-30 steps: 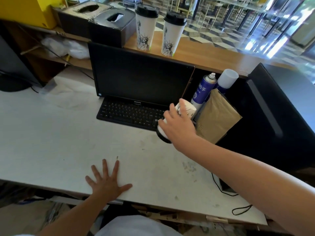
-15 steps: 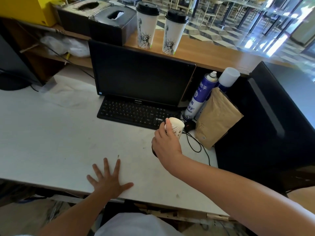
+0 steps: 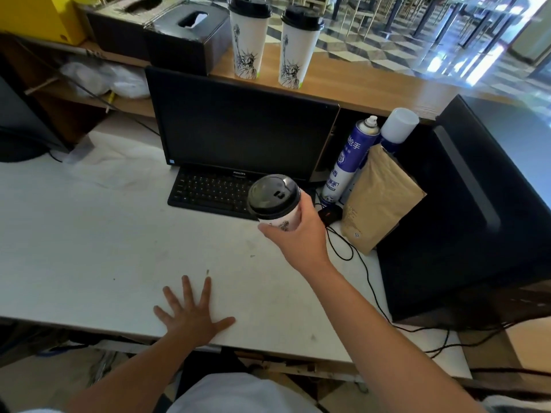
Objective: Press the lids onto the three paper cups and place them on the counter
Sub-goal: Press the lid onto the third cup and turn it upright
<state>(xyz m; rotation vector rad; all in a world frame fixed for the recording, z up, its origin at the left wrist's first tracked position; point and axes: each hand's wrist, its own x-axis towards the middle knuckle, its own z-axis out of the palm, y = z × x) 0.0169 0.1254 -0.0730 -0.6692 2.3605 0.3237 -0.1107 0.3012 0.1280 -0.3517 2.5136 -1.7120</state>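
Note:
My right hand (image 3: 301, 234) grips a white paper cup (image 3: 278, 217) upright above the white desk; a black lid (image 3: 272, 195) sits on the cup. Two more lidded white cups with a statue print stand side by side on the wooden counter (image 3: 372, 84): the left cup (image 3: 248, 40) and the right cup (image 3: 298, 49). My left hand (image 3: 192, 314) lies flat on the white desk (image 3: 89, 234) near its front edge, fingers spread, holding nothing.
A black monitor (image 3: 241, 126) and keyboard (image 3: 208, 192) stand between the desk and the counter. Spray cans (image 3: 348, 159), a brown paper bag (image 3: 378, 201) and a black machine (image 3: 477, 204) fill the right. Tissue boxes (image 3: 185, 34) sit on the counter's left. Cables trail at right.
My right hand brought the cup from beside the spray cans toward me and turned it from lying tilted to upright, so its black lid now faces up. My left hand stayed flat.

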